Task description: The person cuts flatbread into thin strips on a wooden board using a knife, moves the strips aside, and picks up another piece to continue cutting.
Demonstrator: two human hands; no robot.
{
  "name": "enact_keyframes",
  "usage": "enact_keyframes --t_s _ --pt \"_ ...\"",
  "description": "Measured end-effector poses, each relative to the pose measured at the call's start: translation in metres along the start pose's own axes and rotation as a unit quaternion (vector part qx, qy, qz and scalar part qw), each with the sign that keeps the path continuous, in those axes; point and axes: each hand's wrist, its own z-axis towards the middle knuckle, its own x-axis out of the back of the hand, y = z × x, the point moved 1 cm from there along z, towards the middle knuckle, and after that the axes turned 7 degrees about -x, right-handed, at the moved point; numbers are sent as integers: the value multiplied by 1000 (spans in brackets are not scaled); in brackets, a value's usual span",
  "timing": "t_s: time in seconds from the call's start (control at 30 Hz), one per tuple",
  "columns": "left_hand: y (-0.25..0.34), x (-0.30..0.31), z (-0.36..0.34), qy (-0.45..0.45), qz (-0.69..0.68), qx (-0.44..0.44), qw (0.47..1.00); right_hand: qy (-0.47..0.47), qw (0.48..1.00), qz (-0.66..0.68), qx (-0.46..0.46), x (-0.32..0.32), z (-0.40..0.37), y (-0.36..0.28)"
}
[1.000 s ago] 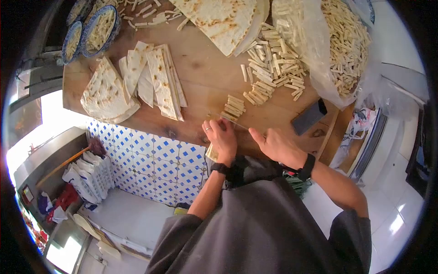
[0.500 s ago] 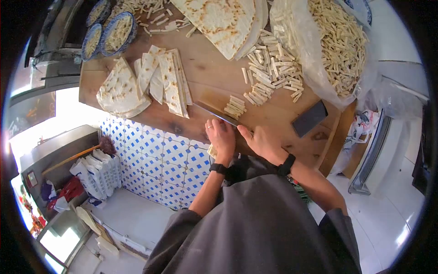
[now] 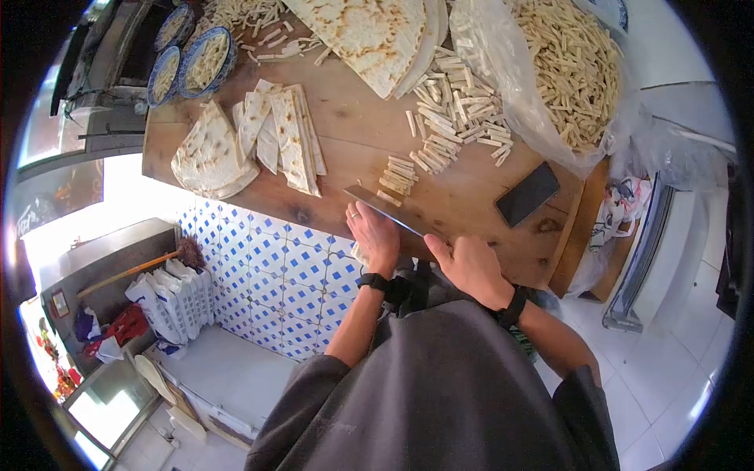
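Observation:
My right hand (image 3: 471,267) is wrapped round the handle of a long knife (image 3: 386,211), whose blade slants up and left over the wooden board (image 3: 345,149). Against the near side of the blade, my left hand (image 3: 375,239) has its fingers bent and close together, pressing on flatbread that is mostly hidden; a pale end of it shows at the hand's left edge. Just beyond the blade lie short cut strips (image 3: 399,176), with a bigger pile of strips (image 3: 459,110) behind them. Long flatbread pieces (image 3: 294,145) lie to the left.
A phone (image 3: 528,195) lies on the board at the right. Behind it stands a plastic bag of cut strips (image 3: 569,78). Large folded flatbread (image 3: 377,35) is at the back, another folded flatbread (image 3: 212,157) at the left, and patterned bowls (image 3: 206,64) at the back left.
The knife and my right hand have shifted down and right, away from the strips. A newly separated strip lies beside the blade. The whole view has shifted slightly.

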Motion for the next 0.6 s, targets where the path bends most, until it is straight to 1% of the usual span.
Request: enact_keyframes --t_s 0.03,0.1,0.3,0.43,0.5,0.6 --pt "0 1 0 0 0 0 1000 5 1000 -5 -1 0 -1 -1" --pt "1 3 1 -36 -23 17 999 3 1000 -6 -3 2 -1 -3" --pt "1 3 1 -12 -26 3 1000 19 1000 -20 12 1 0 -5" --pt "0 1 0 -25 -11 20 999 2 1000 -20 3 3 1 -5" --pt "1 3 1 -10 -17 5 1000 -7 1000 -24 -3 8 1 -9" --pt "2 7 3 -12 -39 -12 999 -11 999 -30 -9 8 3 -11"
